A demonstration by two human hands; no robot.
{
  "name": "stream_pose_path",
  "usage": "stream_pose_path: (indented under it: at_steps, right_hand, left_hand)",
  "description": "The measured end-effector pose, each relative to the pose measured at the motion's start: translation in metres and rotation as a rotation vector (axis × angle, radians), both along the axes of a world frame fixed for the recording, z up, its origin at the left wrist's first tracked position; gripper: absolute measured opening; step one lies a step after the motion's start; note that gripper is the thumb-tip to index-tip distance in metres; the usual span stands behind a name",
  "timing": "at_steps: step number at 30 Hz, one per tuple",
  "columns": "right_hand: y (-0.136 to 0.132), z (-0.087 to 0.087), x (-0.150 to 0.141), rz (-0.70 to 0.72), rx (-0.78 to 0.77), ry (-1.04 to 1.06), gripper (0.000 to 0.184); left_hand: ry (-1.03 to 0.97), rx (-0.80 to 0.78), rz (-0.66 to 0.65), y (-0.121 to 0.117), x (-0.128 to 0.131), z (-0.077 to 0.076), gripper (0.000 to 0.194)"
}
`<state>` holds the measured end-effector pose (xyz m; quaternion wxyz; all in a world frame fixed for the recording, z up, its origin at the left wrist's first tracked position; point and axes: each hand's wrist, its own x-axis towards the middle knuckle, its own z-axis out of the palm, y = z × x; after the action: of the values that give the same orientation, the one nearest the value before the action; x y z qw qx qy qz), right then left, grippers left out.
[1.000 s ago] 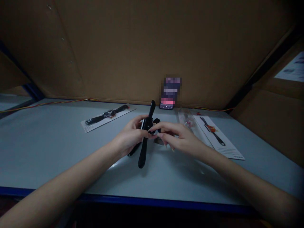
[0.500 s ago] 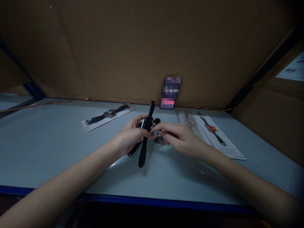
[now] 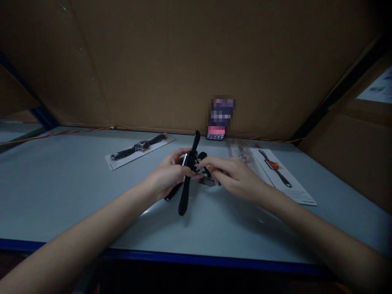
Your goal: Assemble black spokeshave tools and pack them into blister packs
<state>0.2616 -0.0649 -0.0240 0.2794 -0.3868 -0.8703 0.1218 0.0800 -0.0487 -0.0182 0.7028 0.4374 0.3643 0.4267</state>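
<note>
My left hand (image 3: 170, 173) is closed around the middle of a black spokeshave (image 3: 184, 196), holding it tilted above the table with one handle towards me. My right hand (image 3: 235, 175) has its fingers bent and drawn together, with the index fingertip on the small metal fittings at the spokeshave's centre. Exactly which fitting it grips is hidden. Below and behind lies another black handled tool (image 3: 174, 192), mostly covered by my left hand. A dark flat piece (image 3: 209, 181) rests on the table under my right fingers.
A packaged spokeshave (image 3: 139, 148) on a white card lies to the left. On the right are a printed card (image 3: 283, 177) picturing a spokeshave and clear plastic packaging (image 3: 241, 151). A phone (image 3: 219, 120) leans on the cardboard wall (image 3: 159, 73). Wires (image 3: 76, 131) run along the back edge.
My right fingers have shifted slightly at the spokeshave's centre, the index fingertip moving a little to the right. My left hand and the spokeshave stay nearly still.
</note>
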Motion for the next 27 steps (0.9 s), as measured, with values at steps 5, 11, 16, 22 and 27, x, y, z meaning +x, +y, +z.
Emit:
stream_pose_path:
  at_steps: [5,11,16,22,27]
  right_hand:
    - [0.0003,0.0003,0.0024,-0.080,0.111,-0.113,0.029]
    - [-0.0017,0.0008,0.0001,-0.049,0.057,-0.063,0.037]
    - [-0.0007,0.0021,0.0003,0.028,-0.035,-0.020,0.027]
    - [0.0021,-0.0007,0.0054,-0.059,0.047,-0.074,0.031]
    - [-0.0002,-0.0005,0.0045,-0.089,0.135,-0.140,0.032]
  left_hand:
    - [0.006,-0.003,-0.001,0.0004,0.0011,0.0013,0.057]
    - [0.011,-0.052,-0.001,-0.0036,0.0021,0.0039,0.058]
    - [-0.022,-0.016,-0.042,-0.0014,0.0006,-0.0003,0.056]
    - [-0.010,-0.007,-0.031,0.0009,0.0000,-0.0017,0.056]
    - [0.013,-0.014,-0.004,0.0009,0.0009,-0.0011,0.056]
